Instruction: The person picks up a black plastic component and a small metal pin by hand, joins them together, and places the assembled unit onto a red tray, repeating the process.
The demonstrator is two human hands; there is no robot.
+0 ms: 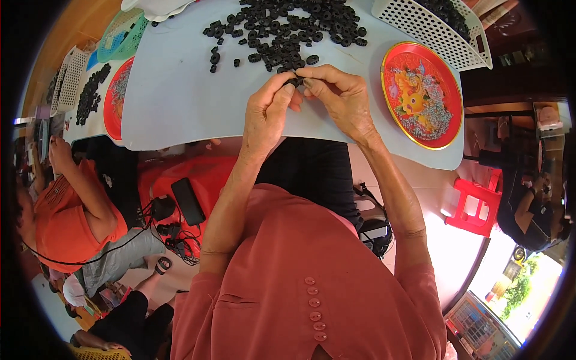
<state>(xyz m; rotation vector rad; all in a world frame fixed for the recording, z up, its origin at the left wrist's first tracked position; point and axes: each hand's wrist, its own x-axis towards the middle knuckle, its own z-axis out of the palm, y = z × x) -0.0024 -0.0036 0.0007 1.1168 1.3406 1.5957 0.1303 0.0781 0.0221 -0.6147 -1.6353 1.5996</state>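
Observation:
In front of my body, both hands meet over the near part of a pale blue-grey table (180, 90). My left hand (267, 111) pinches a small black part (291, 81) between thumb and fingers. Against that part, my right hand (343, 99) has its thumb and forefinger closed; whatever sits between them is too small to make out. Just beyond my fingertips spreads a loose pile of similar small black parts (282, 45). Right of my right hand lies a round red tray (391, 60) with a gold rim, holding many small silvery pieces (437, 117).
A white perforated basket (414, 27) of black parts stands at the far right. On the left are another red tray (111, 111), a green basket (133, 30) and a person in an orange shirt (78, 216). A red stool (474, 204) stands on the floor at right.

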